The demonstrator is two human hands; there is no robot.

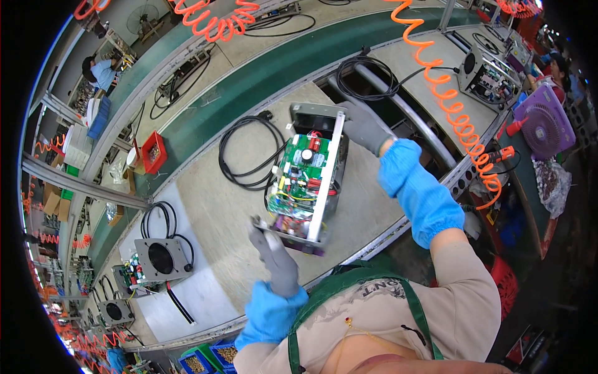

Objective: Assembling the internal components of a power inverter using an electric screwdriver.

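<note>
An open metal power unit (305, 165), its green circuit board crowded with components and red and yellow wires, sits slightly askew on the bench in front of me. A silver bar runs along its right side, and dark panels close its two ends. My right hand (366, 128), in a grey glove, grips the far right corner; the unit partly hides those fingers. At the near left corner, my gloved left hand (277, 262) holds the edge of the end panel. Beside the unit, a coiled black power cable (249, 153) lies on the bench top.
More units with fans (162, 257) and cables stand to the left on a white sheet (218, 290). Metal rollers (414, 118) lie right of the bench. Beyond runs a green conveyor (230, 106) with a red parts bin (153, 153). An orange coiled hose (451, 103) hangs near a purple fan (545, 121).
</note>
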